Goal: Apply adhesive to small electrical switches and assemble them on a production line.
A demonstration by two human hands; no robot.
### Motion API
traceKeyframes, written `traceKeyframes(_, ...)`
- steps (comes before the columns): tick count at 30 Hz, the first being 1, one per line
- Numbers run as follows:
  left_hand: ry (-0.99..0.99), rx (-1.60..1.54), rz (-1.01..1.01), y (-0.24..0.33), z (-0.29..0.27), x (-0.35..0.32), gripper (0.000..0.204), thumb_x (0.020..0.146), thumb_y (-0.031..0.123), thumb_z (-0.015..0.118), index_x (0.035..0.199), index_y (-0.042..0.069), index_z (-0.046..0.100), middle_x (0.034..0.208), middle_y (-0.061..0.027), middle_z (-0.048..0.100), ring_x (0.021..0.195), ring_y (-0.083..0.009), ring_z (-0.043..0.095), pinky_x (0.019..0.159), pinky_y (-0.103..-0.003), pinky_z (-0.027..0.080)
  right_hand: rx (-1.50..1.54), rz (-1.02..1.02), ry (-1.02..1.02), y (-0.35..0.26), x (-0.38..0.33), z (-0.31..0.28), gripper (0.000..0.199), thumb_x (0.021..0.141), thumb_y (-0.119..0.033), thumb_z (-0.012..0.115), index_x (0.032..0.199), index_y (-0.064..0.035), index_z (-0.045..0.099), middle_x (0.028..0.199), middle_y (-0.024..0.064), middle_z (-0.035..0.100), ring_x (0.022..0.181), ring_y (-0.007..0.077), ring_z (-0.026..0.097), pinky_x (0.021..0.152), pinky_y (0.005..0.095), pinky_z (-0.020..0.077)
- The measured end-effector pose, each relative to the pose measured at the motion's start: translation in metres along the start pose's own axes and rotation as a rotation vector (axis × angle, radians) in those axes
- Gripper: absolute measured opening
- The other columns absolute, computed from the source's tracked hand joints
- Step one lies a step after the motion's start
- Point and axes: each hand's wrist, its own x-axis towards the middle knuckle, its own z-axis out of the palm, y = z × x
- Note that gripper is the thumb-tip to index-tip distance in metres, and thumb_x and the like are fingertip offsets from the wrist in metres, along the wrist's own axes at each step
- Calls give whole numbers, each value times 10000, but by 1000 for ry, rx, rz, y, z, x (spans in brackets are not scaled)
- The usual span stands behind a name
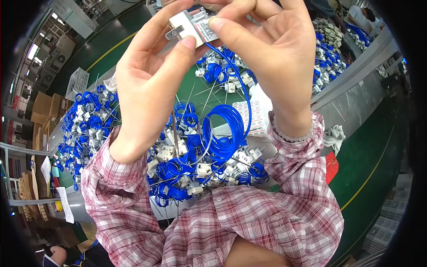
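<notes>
Held up high before me is a thermostat (181, 22), a small white and metal box with a printed label on its side. My left hand (149, 84) is closed around its white end, thumb against the lower edge. My right hand (280, 58) grips the other end, its thumb pressed on the labelled face. From the box a blue tube runs down to a loose blue coil (223, 133), which hangs over the table. Under my hands lies a heap of similar thermostats (204, 170) with blue coils and thin metal rods. The fingers behind the box are partly hidden.
More thermostats are heaped at the left (91, 129) and beyond my hands. A sheet of labels (249, 118) lies by my right wrist, and a crumpled white cloth (334, 135) sits at the right edge. A metal rail (356, 62) borders the table on the right.
</notes>
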Motion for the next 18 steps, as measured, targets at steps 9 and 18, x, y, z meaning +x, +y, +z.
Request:
traceKeyframes(9, -46, -72, 62, -5, -3, 1, 410, 840, 28, 471, 1231, -40, 367, 1094, -142, 514, 996, -186, 531, 885, -309, 447, 36, 752, 379, -44, 16, 24, 558, 714, 97, 565, 1187, 42, 276, 763, 58, 539, 963, 167, 504, 866, 281, 388)
traceKeyframes(18, -56, -168, 73, -7, -1, 3, 417, 839, 33, 483, 1234, -32, 366, 1103, -131, 509, 988, -170, 532, 874, -298, 452, -114, -140, -75, 8, 3, -6, 556, 711, 103, 561, 1186, 46, 277, 760, 57, 534, 963, 164, 500, 867, 274, 387)
